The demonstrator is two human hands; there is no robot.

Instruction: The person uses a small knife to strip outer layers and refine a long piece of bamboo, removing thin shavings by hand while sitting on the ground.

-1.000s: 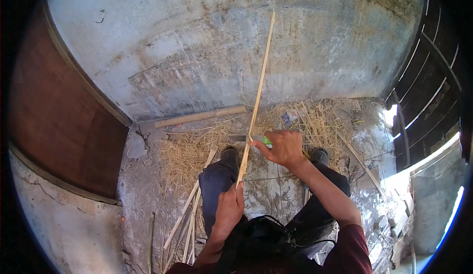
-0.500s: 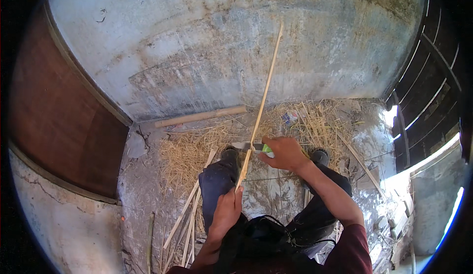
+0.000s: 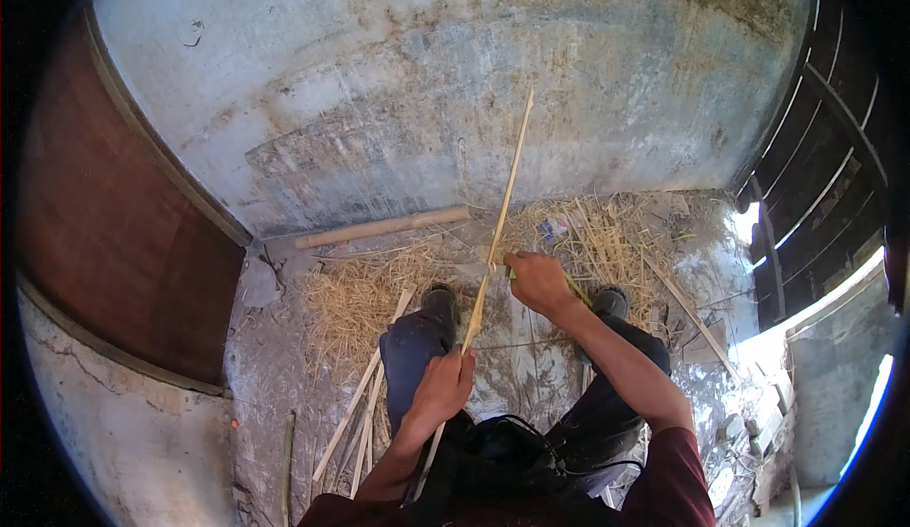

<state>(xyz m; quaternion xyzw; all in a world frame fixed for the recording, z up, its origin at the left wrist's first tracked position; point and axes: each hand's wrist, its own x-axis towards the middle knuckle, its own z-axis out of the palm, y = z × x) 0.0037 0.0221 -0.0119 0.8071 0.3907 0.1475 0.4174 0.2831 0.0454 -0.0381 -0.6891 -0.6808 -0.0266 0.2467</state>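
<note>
A long, thin bamboo strip (image 3: pixel 509 189) slants up and away in front of me, its far end standing against the wall. My left hand (image 3: pixel 442 390) is closed round its lower part, and the tail of the strip comes out below that hand towards my lap. Fingers wrapped, my right hand (image 3: pixel 542 285) grips a knife (image 3: pixel 513 274) by its green handle. The pale blade lies across the strip above my left hand; its edge is hard to make out. The part of the strip between the two hands looks rough and shaved.
Curly shavings (image 3: pixel 365 290) cover the floor between my feet and the wall. A bamboo pole (image 3: pixel 384 227) lies along the wall's foot. Several split strips (image 3: pixel 353 423) rest beside my left leg. On the left is a brown door panel (image 3: pixel 123 214); dark slats (image 3: pixel 820 167) stand right.
The strip has been drawn down towards me, so its far end sits lower and its tail now shows below my left hand. The knife hand moved slightly; it still grips the knife.
</note>
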